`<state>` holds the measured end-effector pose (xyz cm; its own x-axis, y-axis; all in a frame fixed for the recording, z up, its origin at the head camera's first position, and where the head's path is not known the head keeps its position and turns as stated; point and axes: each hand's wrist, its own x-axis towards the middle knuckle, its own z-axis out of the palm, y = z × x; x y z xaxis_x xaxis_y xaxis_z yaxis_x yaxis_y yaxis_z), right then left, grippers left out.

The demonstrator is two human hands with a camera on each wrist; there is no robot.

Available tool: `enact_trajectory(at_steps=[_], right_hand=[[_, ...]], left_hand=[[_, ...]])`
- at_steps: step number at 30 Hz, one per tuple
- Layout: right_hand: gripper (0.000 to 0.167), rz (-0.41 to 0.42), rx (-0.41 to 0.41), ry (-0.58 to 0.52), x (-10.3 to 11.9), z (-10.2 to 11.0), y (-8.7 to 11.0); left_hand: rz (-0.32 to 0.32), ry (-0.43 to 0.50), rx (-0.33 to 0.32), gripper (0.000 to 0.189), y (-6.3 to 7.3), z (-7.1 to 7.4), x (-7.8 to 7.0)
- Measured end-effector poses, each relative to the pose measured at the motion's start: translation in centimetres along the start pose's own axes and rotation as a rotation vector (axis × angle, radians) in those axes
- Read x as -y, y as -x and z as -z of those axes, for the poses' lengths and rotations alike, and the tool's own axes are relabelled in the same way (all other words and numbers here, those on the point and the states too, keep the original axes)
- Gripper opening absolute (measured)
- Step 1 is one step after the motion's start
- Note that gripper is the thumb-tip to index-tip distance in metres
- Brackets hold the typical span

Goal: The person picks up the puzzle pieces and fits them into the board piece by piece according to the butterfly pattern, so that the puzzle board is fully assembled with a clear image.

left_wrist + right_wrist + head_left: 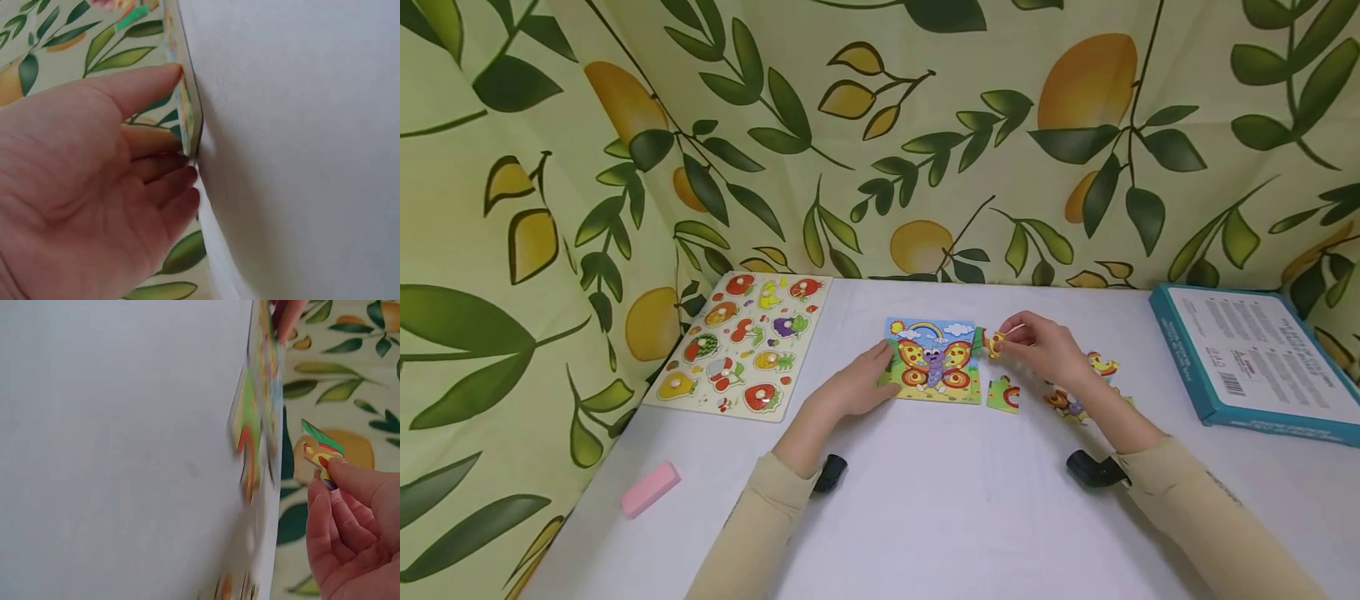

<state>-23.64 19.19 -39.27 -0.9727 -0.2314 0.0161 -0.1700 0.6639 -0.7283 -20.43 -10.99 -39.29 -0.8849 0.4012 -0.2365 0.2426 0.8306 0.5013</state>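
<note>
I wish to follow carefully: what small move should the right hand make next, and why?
Perhaps lower the held piece onto the table, just beyond the loose piece. The right hand pinches it above the table, near that loose piece; both pieces show green and red, so they may join.

The right hand [350, 531] pinches a green-and-yellow puzzle piece [321, 450]; a blurred loose piece [249, 419] lies on the white table [125, 450], just right of a printed board [265, 359].

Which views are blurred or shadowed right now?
Right wrist: the loose puzzle piece is smeared, the held piece crisper; left wrist: soft shadow on the white cloth beside the puzzle board; head: mostly sharp, though fine print on the blue box is unreadable.
</note>
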Motion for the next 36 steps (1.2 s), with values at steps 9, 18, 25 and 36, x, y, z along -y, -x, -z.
enact_trajectory(at_steps=[9,18,25,36], right_hand=[[0.032,-0.103,0.112,-0.289,3.6,-4.9,-2.0],[0.028,-0.123,0.136,-0.272,4.9,-7.8,-3.5],[0.027,-0.138,0.115,-0.179,5.2,-8.5,-4.5],[0.028,-0.136,0.108,-0.142,5.8,-9.0,-4.9]], left_hand=[[-0.041,0.077,-0.007,0.067,0.6,-0.3,0.9],[-0.064,0.103,-0.021,0.068,0.6,-0.2,1.0],[-0.053,0.092,-0.024,0.069,0.3,-0.3,1.1],[-0.046,0.088,-0.02,0.069,0.5,-0.1,1.4]])
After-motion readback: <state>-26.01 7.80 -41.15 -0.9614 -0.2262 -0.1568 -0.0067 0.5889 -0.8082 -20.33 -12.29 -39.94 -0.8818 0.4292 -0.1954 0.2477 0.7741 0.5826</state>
